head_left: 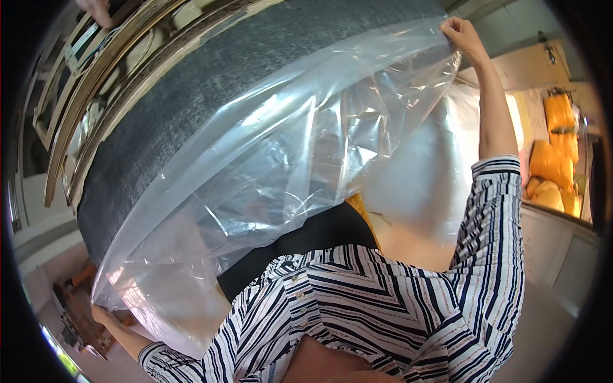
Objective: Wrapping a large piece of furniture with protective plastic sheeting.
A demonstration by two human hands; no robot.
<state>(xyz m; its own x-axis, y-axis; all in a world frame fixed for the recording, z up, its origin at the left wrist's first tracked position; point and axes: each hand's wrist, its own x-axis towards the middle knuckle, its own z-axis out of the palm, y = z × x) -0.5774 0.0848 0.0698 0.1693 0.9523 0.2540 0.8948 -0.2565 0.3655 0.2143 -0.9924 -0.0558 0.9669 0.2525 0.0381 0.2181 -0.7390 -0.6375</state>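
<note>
A wide clear plastic sheet (287, 140) spreads in front of me, creased and glossy, its far edge lying across a large dark grey fabric-covered piece (211, 70). High at the right, my right hand (461, 35) is closed in a pinch on one corner of the sheet, with that arm stretched far forward. Low at the left, my left hand (101, 314) grips the opposite corner, its fingers small and partly hidden. Between my hands the sheet's edge is pulled into a long curve. Its near part hangs in front of my body.
Bare wooden frame rails (83, 102) run along the far side of the grey piece. Another person's hand (96, 9) is near them at the top left. Yellow bundles (552, 156) are stacked at the right. A brown wooden item (80, 309) stands beyond my left hand.
</note>
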